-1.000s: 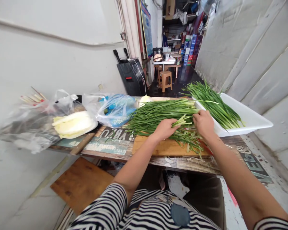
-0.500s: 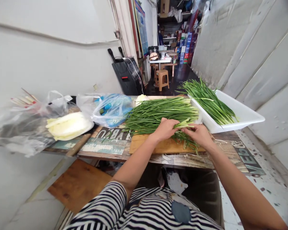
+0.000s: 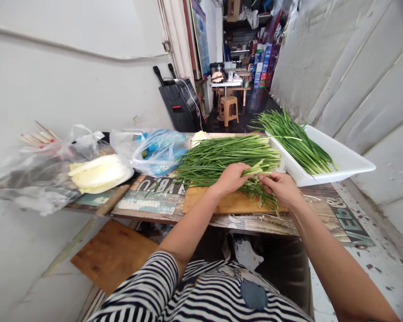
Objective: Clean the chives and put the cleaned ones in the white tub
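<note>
A large heap of long green stalks lies across a wooden cutting board on the table. My left hand is closed round a small bunch of these stalks, their pale ends pointing right. My right hand pinches at the pale ends of that bunch, just right of my left hand. Loose leaves and trimmings lie on the board below my hands. More green stalks rest in a white tray at the right.
A cabbage, a blue item in a clear bag and more plastic bags sit at the left. A wooden handle lies near the table's front edge. Beyond stand a black speaker and a stool.
My right hand has shifted slightly down and right along the pale ends. My left hand keeps its hold on the bunch. The whole view has shifted slightly.
</note>
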Demonstrator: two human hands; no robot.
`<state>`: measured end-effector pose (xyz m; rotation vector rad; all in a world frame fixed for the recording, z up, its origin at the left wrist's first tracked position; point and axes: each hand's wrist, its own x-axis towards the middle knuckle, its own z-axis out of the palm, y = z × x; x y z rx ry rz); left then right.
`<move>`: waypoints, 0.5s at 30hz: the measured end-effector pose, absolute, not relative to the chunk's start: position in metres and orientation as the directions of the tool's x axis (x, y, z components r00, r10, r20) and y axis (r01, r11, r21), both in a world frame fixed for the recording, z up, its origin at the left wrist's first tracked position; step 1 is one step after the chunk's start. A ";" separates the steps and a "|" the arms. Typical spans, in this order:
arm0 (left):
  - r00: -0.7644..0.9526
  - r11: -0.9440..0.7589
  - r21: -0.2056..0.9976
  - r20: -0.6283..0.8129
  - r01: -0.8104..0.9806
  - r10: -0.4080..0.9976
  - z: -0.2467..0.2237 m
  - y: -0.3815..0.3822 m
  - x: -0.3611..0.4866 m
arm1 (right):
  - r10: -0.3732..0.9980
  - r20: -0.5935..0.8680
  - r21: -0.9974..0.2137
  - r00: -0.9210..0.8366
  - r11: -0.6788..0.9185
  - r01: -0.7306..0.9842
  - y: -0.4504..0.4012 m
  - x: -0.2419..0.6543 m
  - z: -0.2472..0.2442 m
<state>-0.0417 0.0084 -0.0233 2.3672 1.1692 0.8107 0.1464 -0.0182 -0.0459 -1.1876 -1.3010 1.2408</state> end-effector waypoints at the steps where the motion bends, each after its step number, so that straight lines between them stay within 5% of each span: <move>1: 0.491 -0.586 0.546 0.328 0.598 0.807 -0.023 0.008 -0.042 | 0.996 0.018 -0.998 -0.084 0.023 0.057 -0.018 0.146 -0.045; 7: 0.526 -0.602 0.461 0.296 0.652 0.797 -0.020 0.005 -0.040 | 0.988 0.153 -0.962 -0.023 0.154 0.226 -0.017 0.141 -0.040; 15: 0.475 -0.527 0.400 0.228 0.750 0.850 -0.011 0.000 -0.035 | 0.961 0.216 -0.969 0.171 0.190 0.160 -0.014 0.122 -0.054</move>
